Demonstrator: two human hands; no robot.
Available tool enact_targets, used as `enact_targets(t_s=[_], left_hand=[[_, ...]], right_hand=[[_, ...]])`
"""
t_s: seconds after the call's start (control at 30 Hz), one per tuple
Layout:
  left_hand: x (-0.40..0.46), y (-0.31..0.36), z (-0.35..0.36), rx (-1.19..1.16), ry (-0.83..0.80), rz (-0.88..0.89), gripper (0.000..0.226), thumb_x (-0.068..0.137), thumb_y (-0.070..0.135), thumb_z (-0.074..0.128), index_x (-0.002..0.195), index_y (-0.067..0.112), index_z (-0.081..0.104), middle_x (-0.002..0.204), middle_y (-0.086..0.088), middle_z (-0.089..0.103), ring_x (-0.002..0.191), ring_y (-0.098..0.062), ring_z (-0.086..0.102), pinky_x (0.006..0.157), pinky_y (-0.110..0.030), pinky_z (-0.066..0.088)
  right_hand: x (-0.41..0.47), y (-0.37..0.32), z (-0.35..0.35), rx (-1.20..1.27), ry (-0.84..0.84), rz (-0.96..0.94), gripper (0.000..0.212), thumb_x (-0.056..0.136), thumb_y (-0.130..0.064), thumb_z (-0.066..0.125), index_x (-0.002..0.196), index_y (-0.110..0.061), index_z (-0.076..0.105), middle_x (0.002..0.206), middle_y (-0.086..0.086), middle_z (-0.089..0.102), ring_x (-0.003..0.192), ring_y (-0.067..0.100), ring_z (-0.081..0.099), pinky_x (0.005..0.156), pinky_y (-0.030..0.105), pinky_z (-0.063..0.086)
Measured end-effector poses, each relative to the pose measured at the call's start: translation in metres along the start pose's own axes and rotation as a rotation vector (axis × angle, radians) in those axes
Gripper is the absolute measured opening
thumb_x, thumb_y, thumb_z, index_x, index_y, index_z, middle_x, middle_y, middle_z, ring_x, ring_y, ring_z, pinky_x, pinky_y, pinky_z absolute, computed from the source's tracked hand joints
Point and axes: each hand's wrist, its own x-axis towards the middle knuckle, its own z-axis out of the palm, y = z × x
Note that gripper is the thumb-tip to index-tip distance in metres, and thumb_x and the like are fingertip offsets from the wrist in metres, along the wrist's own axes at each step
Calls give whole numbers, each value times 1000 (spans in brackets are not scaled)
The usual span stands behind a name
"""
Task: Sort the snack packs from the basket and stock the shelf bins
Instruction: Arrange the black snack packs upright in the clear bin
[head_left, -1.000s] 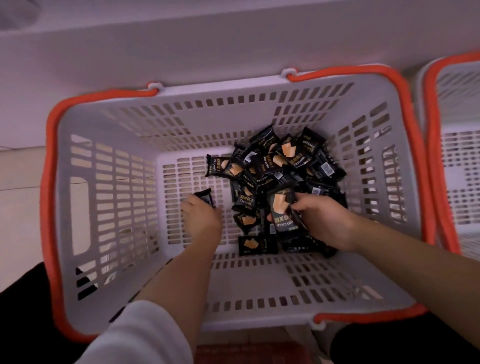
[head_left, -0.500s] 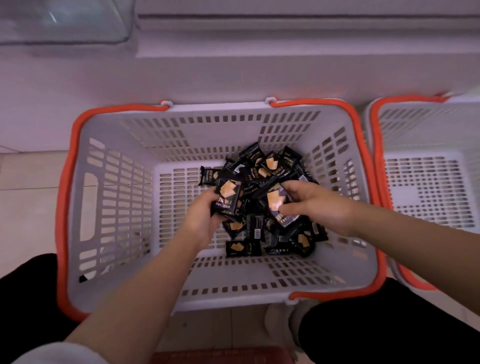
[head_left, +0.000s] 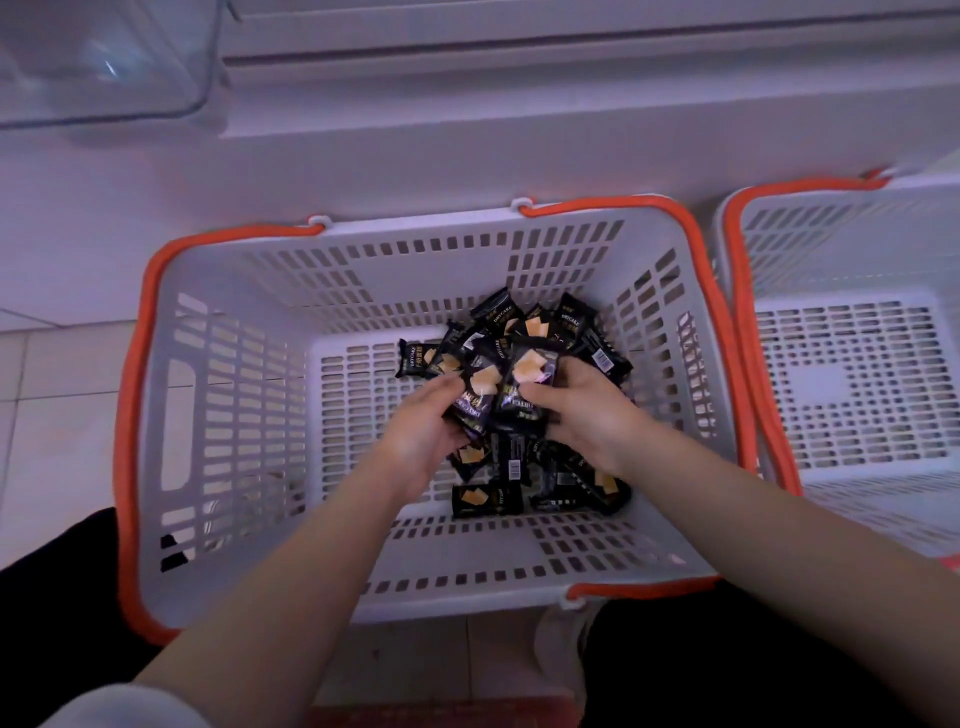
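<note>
A grey slotted basket (head_left: 234, 426) with an orange rim stands on the floor below me. Several black snack packs (head_left: 540, 325) with a golden cracker picture lie heaped on its bottom, toward the right. My left hand (head_left: 423, 434) grips one black pack (head_left: 480, 392) above the heap. My right hand (head_left: 592, 415) grips another black pack (head_left: 527, 384) right beside it, and the two held packs touch. More packs (head_left: 485, 500) lie under and behind both hands.
A second grey basket (head_left: 852, 384) with an orange rim stands close on the right, showing a bare slotted bottom. A clear plastic bin (head_left: 104, 62) sits on the white shelf (head_left: 519, 104) at the upper left. Pale floor tiles lie to the left.
Both hands have lifted from the basket bottom, each with a pack, and come together over the heap. The view has tilted up, bringing the clear bin into sight.
</note>
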Motion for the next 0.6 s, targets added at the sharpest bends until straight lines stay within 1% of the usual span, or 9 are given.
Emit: enact_targets(t_s=[0.03,0.1,0.23,0.3,0.37,0.4,0.47,0.53,0.6], left_hand=[[2,-2,3,6,-4,16,25,97,16,45,118,6,56,103,-11,66,86,-20,63,89,-39,49],[5,-6,8,46,0,33,22,97,21,46,110,11,60,104,-9,68,92,-20,65,95,-41,48],[13,-14,13,266,-54,76,20,90,28,57,109,22,61,112,-6,66,107,-22,61,97,-42,46],[16,-19,9,434,-103,147,21,85,24,66,102,34,61,104,4,68,97,-8,64,84,-25,52],[19,-20,6,555,-110,199,27,83,16,68,99,35,59,97,11,66,82,5,63,68,-8,48],[22,-20,4,648,-100,225,29,82,14,69,101,33,58,97,12,64,80,5,62,66,-6,47],[25,-19,3,807,-75,262,35,79,15,72,105,29,54,101,11,62,89,-2,61,76,-14,49],[27,-17,3,758,-76,233,37,76,14,75,101,27,51,103,3,64,95,-13,63,86,-32,52],[28,-15,4,701,-90,206,36,74,13,76,99,25,53,103,-5,67,96,-19,65,88,-41,53]], right_hand=[[2,4,2,188,0,58,18,90,-3,56,105,-13,56,98,3,67,87,17,66,71,31,56],[7,11,4,297,3,90,18,89,-3,56,106,-9,58,93,4,69,81,16,67,65,27,56],[15,22,0,174,55,134,13,87,-14,63,100,-13,60,96,5,66,85,16,61,71,24,48],[17,27,-2,88,115,160,23,85,-17,66,105,-11,57,97,6,63,86,16,58,68,21,46],[19,32,-6,-106,198,76,50,80,-16,72,122,-10,46,106,4,60,91,13,57,71,17,47],[20,34,-9,-305,235,-20,64,77,-16,75,130,-13,39,116,5,55,101,14,55,81,20,46],[22,36,-19,-779,230,-252,83,73,-21,77,141,-18,29,137,7,39,124,19,41,104,34,37],[24,36,-26,-1125,136,-474,85,76,-24,74,145,-19,26,149,5,28,136,22,29,112,39,29],[27,37,-28,-1267,3,-583,77,80,-23,69,145,-18,28,150,4,31,137,21,29,112,37,26]])
